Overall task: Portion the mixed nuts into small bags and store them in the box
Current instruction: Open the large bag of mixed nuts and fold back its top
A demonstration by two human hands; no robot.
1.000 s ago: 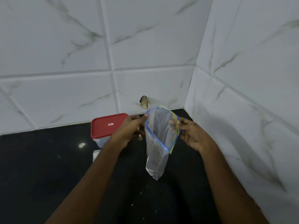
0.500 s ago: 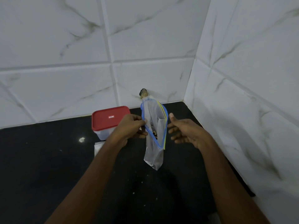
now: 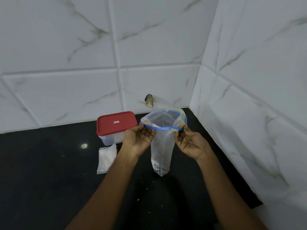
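Clear zip bag (image 3: pixel 163 146) held upright just right of the red-lidded box (image 3: pixel 116 125), its blue-edged mouth stretched into a wide ring. Left hand (image 3: pixel 138 140) with fingers (image 3: pixel 148 132) curled and pinched on the rim at the side nearer the box; right hand (image 3: pixel 191 143) likewise pinched on the rim at the side away from the box. The bag's lower end reaches the black table (image 3: pixel 41 163) — whether it rests there cannot be told. Box lid on. Small clear bags (image 3: pixel 107 157) lie flat just in front of the box

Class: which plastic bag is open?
The tall blue-rimmed bag, held by the left hand and right hand; the other bag lies flat by the box.
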